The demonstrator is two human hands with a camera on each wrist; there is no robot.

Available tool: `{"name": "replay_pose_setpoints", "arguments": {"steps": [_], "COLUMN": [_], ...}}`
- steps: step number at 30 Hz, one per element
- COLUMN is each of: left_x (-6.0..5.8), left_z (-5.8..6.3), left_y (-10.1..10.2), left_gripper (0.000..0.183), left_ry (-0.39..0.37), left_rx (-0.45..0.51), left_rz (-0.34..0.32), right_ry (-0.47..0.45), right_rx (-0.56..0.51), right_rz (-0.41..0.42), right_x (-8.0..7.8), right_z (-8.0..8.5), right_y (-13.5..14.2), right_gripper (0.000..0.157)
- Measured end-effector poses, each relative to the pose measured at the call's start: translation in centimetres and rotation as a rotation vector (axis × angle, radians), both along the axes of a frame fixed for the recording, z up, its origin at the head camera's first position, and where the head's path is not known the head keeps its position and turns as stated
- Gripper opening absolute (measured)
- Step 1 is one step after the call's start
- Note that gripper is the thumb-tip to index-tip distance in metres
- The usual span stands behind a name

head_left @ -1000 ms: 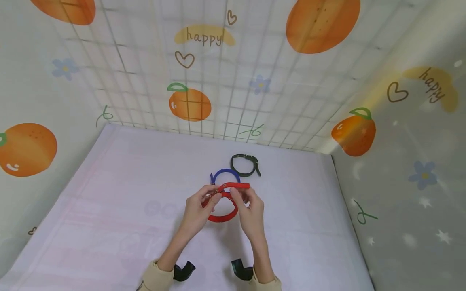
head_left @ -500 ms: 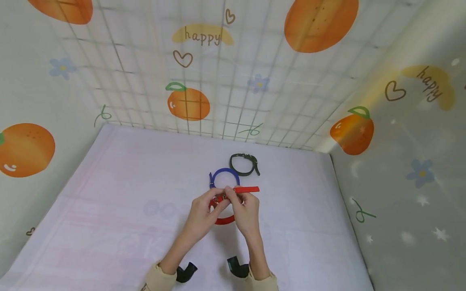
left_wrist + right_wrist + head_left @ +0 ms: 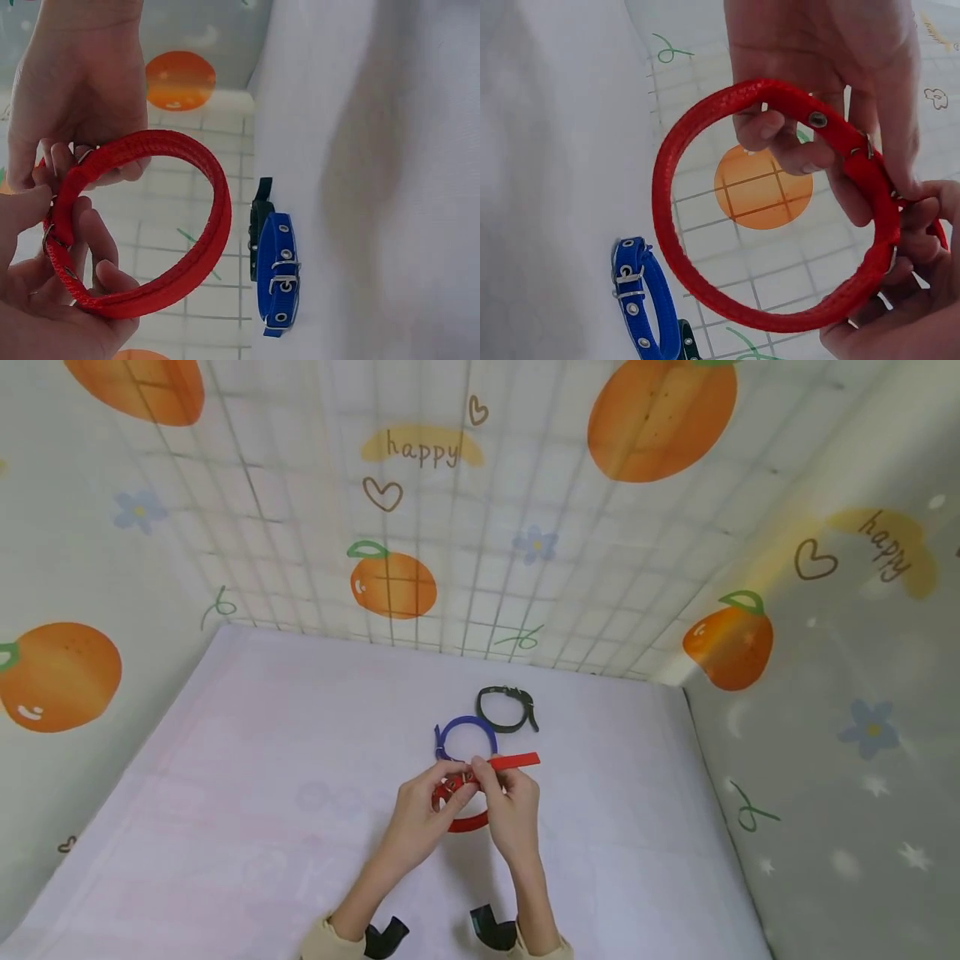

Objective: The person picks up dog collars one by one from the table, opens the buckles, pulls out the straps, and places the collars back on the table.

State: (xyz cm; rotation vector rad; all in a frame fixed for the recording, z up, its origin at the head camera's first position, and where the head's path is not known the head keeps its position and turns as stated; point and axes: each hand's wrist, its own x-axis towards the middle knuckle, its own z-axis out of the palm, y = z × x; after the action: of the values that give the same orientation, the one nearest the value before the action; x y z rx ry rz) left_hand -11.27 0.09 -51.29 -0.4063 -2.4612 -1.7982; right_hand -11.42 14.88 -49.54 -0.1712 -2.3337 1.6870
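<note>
A red buckle collar, closed into a ring, is held up over the table by both hands. My left hand grips it by the buckle side, thumb and fingers on the band. My right hand pinches the strap close to the buckle, and its flat free end sticks out to the right. In the left wrist view the red collar shows metal rings between the fingers. Seen from the right wrist, an eyelet sits on the red collar; fingers partly hide the buckle.
Just beyond the hands a blue collar lies on the white-covered table. Behind it, to the right, is a dark green collar. Black elbow-shaped pieces sit by both wrists. Printed sheeting over a grid walls the back.
The red strap's free end has slid to the right and lies straighter. My right hand has come in toward the left at the buckle. The blue and green collars stay put.
</note>
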Motion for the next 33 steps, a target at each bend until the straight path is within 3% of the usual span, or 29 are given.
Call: {"name": "replay_pose_setpoints", "arguments": {"steps": [10, 14, 23, 33], "left_x": [0.6, 0.9, 1.2, 0.2], "left_z": [0.1, -0.1, -1.1, 0.1], "left_y": [0.2, 0.2, 0.0, -0.1], "left_gripper": [0.026, 0.026, 0.024, 0.024], "left_ry": [-0.067, -0.054, -0.094, -0.184], "left_rx": [0.051, 0.073, 0.179, 0.272], "left_rz": [-0.021, -0.015, -0.006, 0.081], "right_ry": [-0.015, -0.018, -0.025, 0.054], "right_rx": [-0.117, -0.141, -0.072, -0.013], "right_rz": [-0.051, -0.055, 0.065, 0.157], "right_x": [0.8, 1.0, 1.3, 0.7], "right_z": [0.0, -0.3, -1.0, -0.4], "right_y": [0.1, 0.1, 0.1, 0.0], "right_gripper": [0.039, 0.039, 0.019, 0.011]}}
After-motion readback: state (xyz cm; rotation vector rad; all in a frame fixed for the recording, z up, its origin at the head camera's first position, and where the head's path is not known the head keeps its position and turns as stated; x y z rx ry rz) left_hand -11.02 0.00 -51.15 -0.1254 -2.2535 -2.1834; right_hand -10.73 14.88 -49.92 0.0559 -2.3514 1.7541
